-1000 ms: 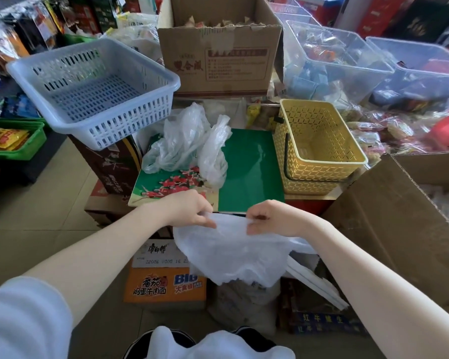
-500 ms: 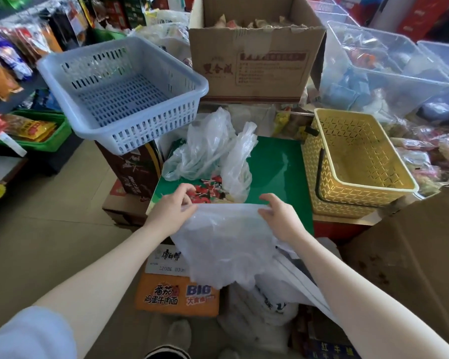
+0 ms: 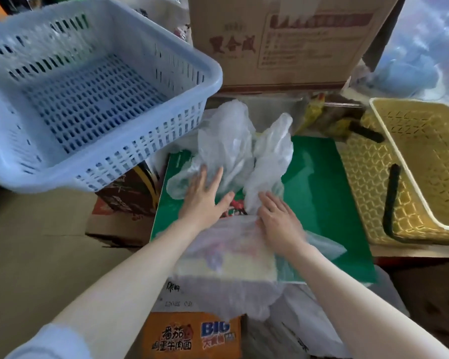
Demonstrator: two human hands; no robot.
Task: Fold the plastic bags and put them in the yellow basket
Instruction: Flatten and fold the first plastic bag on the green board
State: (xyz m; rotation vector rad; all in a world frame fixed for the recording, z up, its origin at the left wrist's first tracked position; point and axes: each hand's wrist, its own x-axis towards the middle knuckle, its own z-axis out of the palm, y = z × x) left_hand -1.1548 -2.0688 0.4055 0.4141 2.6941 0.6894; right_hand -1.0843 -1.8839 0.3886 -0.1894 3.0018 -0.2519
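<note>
A translucent white plastic bag (image 3: 228, 252) lies spread over the near edge of a green board (image 3: 314, 182), its lower part hanging off the front. My left hand (image 3: 205, 198) rests flat with fingers spread at the bag's far left corner, touching a pile of crumpled clear bags (image 3: 233, 149) behind it. My right hand (image 3: 278, 218) presses on the bag's far right edge, fingers bent. The yellow basket (image 3: 368, 182) stands to the right of the board, with nothing visible inside and its black handle folded down.
A pale blue slotted basket (image 3: 88, 86) sits raised at the left. A large cardboard box (image 3: 283, 40) stands behind the board. Cartons, one orange (image 3: 192, 335), and more plastic lie below the board's front edge.
Both hands carried the bag up and forward from in front of the board and laid it on the board. The left hand has let go and now lies flat; the view has moved closer.
</note>
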